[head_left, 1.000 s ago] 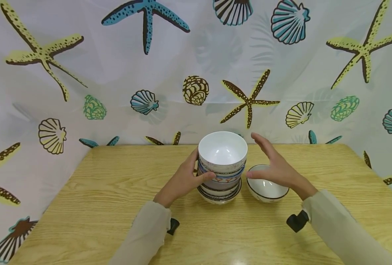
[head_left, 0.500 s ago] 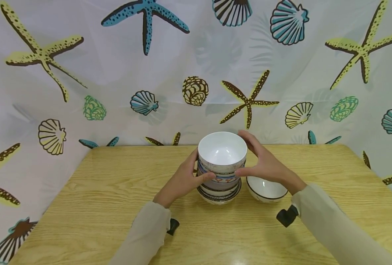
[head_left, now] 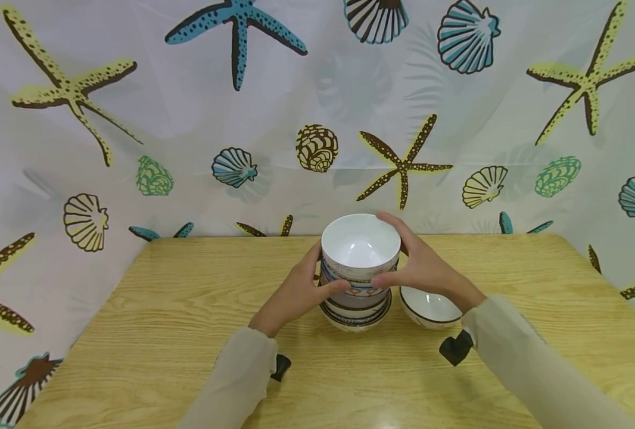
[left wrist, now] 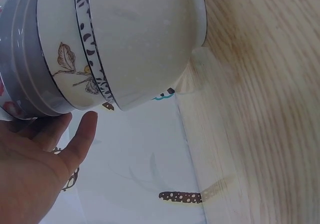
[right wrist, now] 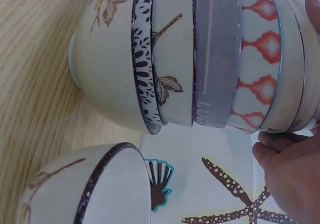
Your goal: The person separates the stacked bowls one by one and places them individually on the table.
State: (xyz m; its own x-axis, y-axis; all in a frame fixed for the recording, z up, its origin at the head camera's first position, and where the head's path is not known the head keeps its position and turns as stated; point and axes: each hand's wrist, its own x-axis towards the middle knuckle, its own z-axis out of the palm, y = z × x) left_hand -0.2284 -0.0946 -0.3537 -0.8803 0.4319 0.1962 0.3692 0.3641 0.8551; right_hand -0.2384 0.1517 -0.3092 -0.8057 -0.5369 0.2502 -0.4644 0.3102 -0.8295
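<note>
A tall stack of nested bowls [head_left: 356, 319] stands upright on the wooden table, topped by a plain white-lined bowl [head_left: 360, 241]. My left hand [head_left: 295, 295] grips the left side of the stack's upper part, thumb in front and fingers behind. On the opposite side my right hand [head_left: 423, 268] holds the upper bowls, its thumb across the front. Lower down, the right wrist view shows a cream bowl [right wrist: 107, 59] with a brown leaf print, a smooth grey bowl [right wrist: 217, 54] and a red-patterned bowl [right wrist: 265, 39]. Most of the fingertips are hidden behind the stack.
A single dark-rimmed bowl [head_left: 432, 310] stands just right of the stack, partly covered by my right hand in the head view. A curtain [head_left: 274, 107] printed with starfish and shells hangs behind the wooden table [head_left: 199, 310].
My right hand has moved left from beside the stack, over the single bowl, and has taken hold of the stack's right side. The left hand and the bowls have stayed in place.
</note>
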